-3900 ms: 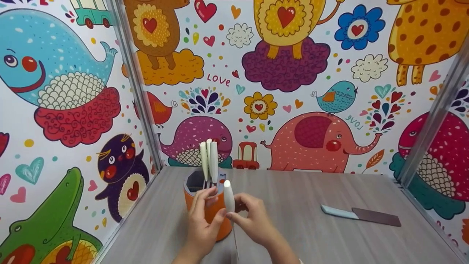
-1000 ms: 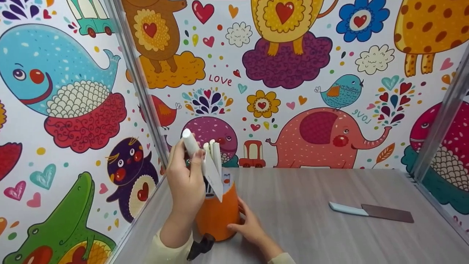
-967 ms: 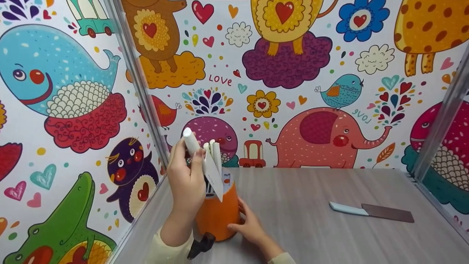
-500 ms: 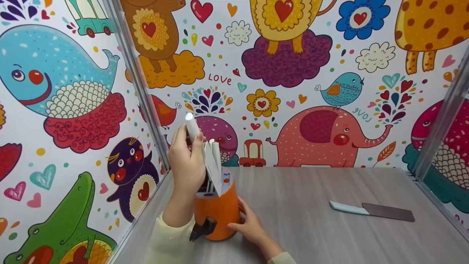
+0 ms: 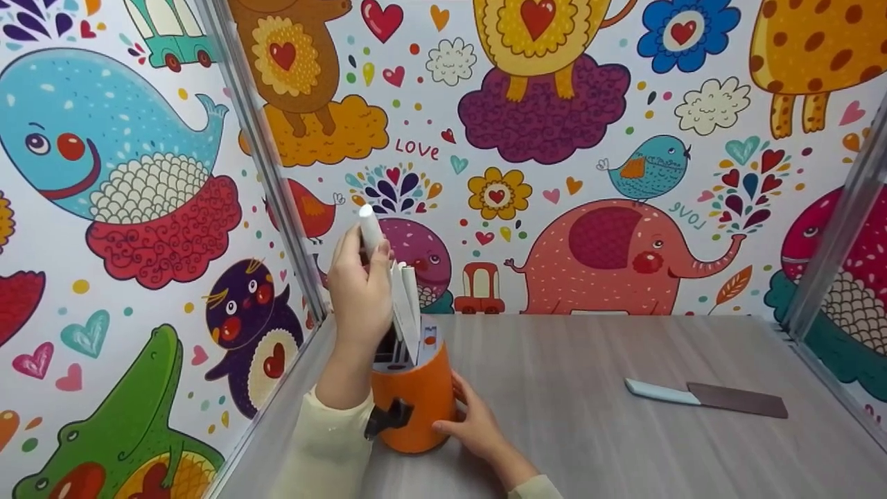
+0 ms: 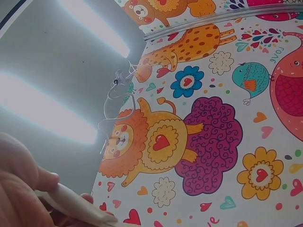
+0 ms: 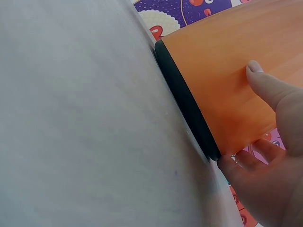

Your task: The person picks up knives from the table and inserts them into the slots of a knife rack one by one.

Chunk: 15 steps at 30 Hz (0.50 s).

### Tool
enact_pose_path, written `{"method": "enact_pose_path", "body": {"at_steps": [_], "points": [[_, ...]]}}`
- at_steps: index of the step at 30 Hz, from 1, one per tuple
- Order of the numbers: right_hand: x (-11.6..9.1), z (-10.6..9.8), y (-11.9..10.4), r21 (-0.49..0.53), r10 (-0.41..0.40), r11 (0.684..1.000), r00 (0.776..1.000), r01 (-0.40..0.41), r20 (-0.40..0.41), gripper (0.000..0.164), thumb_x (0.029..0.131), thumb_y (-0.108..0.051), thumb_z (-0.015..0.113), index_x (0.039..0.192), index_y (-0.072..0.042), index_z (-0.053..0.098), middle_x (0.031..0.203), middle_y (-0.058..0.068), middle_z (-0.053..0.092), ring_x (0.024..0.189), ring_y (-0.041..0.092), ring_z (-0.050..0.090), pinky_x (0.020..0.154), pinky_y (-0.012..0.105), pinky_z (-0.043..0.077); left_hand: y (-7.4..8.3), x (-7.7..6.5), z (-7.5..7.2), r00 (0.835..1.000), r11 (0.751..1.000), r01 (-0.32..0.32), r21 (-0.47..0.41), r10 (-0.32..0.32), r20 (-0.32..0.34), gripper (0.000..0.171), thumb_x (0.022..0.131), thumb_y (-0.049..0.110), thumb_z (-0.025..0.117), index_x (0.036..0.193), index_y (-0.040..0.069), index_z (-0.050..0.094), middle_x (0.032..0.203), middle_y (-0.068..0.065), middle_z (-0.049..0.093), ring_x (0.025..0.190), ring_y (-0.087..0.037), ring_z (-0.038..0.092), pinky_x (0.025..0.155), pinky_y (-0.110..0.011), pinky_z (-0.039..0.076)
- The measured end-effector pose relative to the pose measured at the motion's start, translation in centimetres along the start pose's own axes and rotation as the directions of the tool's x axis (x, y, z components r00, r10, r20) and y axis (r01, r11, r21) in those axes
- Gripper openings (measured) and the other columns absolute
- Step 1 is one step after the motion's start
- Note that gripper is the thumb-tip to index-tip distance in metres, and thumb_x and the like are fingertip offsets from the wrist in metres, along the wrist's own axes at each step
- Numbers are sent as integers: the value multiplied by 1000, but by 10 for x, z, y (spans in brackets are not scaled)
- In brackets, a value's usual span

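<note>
My left hand (image 5: 362,291) grips a white-handled kitchen knife (image 5: 370,225) above the knife block, its blade slanting down to the block's slotted top. Whether the tip has entered a slot cannot be told. The knife block (image 5: 414,412) is orange and stands upright. White handles of other knives (image 5: 410,277) rise from it, partly hidden by the held blade. My right hand (image 5: 478,424) holds the block's lower right side, with thumb and fingers around it; the right wrist view shows this hand (image 7: 277,142) near the block's dark base (image 7: 187,101). In the left wrist view the knife handle (image 6: 75,204) lies between thumb and fingers.
A cleaver (image 5: 738,400) with a pale blue handle and dark blade lies on the right of the grey wood-look table (image 5: 554,388). Patterned wall panels (image 5: 429,104) enclose the back and sides. A black wrist mount (image 5: 389,417) sits on the left sleeve, before the block.
Earlier both hands were on the knife in front of the block; the right hand has since moved to the block. Over the last second the left hand has raised the knife slightly, making it steeper.
</note>
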State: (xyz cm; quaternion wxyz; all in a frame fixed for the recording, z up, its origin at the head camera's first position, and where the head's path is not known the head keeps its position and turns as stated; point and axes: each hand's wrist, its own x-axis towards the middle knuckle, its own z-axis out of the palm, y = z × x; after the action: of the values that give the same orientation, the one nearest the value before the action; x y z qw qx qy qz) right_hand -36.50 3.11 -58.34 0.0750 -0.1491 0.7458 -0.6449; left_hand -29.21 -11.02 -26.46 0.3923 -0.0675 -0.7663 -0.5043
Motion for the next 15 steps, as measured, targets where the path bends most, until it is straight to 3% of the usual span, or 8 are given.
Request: {"method": "enact_pose_path", "body": {"at_steps": [8,15], "points": [[0,-1,-2,12,15,1000,1000,-15,1,102,70,-49,84,154,-33,30,159,0,37,147,31,35,116,54,33,-6,0,0,1000,1000,9,-7,-9,-24,38,101,22,56,135,4,53,111,-11,59,99,-21,58,100,-38,53],[0,0,2,-4,-41,999,999,41,18,101,73,-44,84,156,-28,28,159,3,36,146,32,35,116,54,34,-19,-5,6,999,998,51,48,-51,-1,42,100,22,58,138,5,53,118,-12,60,104,-26,59,103,-43,51]]}}
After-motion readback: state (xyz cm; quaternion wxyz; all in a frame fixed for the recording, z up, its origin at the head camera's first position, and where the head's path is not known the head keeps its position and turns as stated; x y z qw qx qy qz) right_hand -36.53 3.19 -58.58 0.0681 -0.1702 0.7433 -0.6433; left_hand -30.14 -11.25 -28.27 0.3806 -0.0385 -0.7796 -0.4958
